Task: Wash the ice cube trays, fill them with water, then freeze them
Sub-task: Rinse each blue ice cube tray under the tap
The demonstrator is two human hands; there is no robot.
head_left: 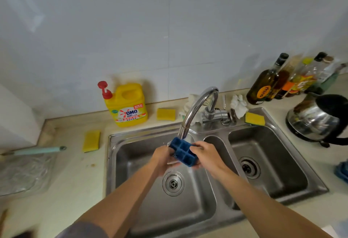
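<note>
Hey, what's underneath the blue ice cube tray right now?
The blue ice cube tray is held over the left sink basin, whose drain shows just below it. The left hand and right hand grip its sides; the tray's underside is hidden.

— Where are the hands?

— I see both meeting near the middle of the frame. My left hand sits slightly lower, its back towards the camera, fingers curled round the left edge of the dark blue plastic ice cube tray with square cells.

— And the right?

— My right hand grips the tray's right edge, knuckles up, fingers bent over the rim. I cannot see the fingertips.

— Arms?

— Both are bare and stretched forward. My left forearm rises from the lower left of the frame and my right forearm from the lower right, so they converge at the wrists. A grey sleeve shows at the bottom edge on the left arm.
</note>
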